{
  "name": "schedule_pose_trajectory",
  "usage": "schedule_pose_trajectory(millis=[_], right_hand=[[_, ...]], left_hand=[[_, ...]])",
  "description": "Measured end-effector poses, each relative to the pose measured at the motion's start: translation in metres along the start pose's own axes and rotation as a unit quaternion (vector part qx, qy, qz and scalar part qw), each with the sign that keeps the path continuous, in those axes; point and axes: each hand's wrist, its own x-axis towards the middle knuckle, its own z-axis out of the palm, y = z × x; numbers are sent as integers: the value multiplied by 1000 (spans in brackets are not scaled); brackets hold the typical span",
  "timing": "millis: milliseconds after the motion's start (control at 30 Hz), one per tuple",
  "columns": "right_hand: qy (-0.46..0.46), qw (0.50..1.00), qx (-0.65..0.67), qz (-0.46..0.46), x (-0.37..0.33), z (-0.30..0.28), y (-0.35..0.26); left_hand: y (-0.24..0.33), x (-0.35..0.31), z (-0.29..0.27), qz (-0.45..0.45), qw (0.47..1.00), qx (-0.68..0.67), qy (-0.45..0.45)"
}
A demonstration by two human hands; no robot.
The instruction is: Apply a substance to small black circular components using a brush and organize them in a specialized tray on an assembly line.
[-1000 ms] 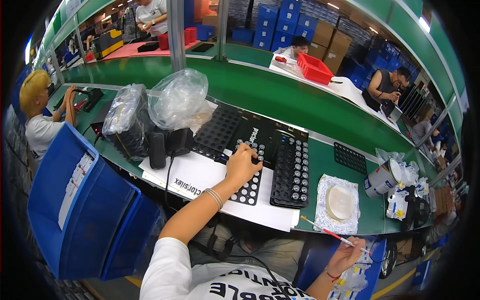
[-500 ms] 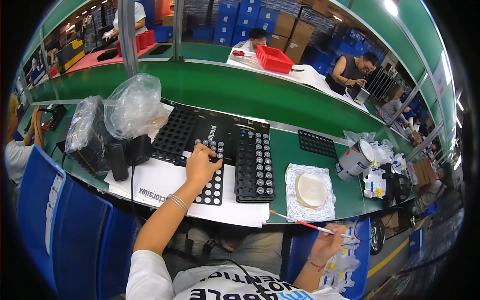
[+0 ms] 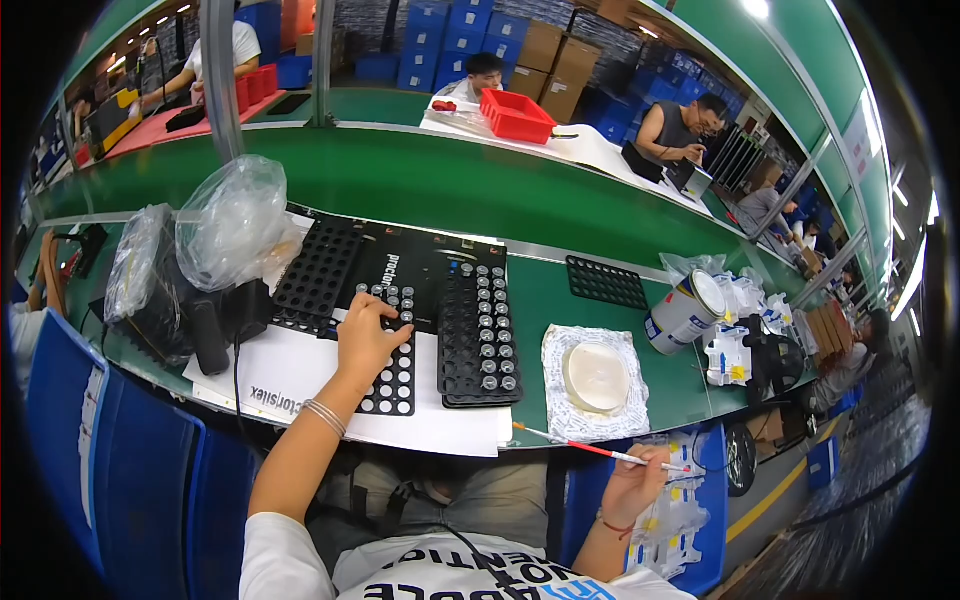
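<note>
- Left hand: fingers half-curled over a black holed tray lying on white paper; cannot tell whether anything is gripped.
- Right hand: closed around a brush.
- Dark lettering marks the paper (partly covered), white lettering the black sheet.

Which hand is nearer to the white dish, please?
Right. The right hand is in front of the dish, slightly right; the left hand is farther, to its left, over a tray.
</note>
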Motion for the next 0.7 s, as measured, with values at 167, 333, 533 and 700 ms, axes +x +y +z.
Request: schedule_pose_trajectory(millis=[167,333,533,700], right_hand=[[8,1000,-18,-11,2,1,-4],[63,998,-3,5,5,-7,-4],[109,994,22,6,9,-8,-5],[153,988,13,-11,7,-13,-10]], left_hand=[[6,1,-5,6,1000,4,-2],[29,10,-8,56,996,-53,-39],[63,54,26,118,992,11,-44],[55,79,48,105,990,5,-92]])
